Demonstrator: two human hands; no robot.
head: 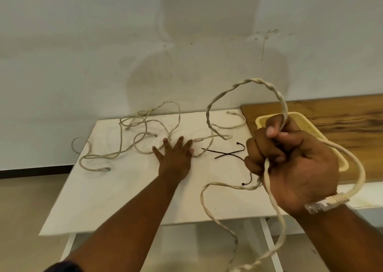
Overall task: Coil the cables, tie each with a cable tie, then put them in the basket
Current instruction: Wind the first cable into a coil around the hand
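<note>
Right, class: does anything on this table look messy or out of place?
Yes. The loose cables lie in a tangle at the table's far side, and the cable in the right hand trails off the front edge towards the floor.

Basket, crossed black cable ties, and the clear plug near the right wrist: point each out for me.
basket [306, 126], head view, on its bare mesh floor.
cable ties [225, 153], head view, where the two black ties cross.
plug [317, 206], head view, on its clear connector body.
</note>
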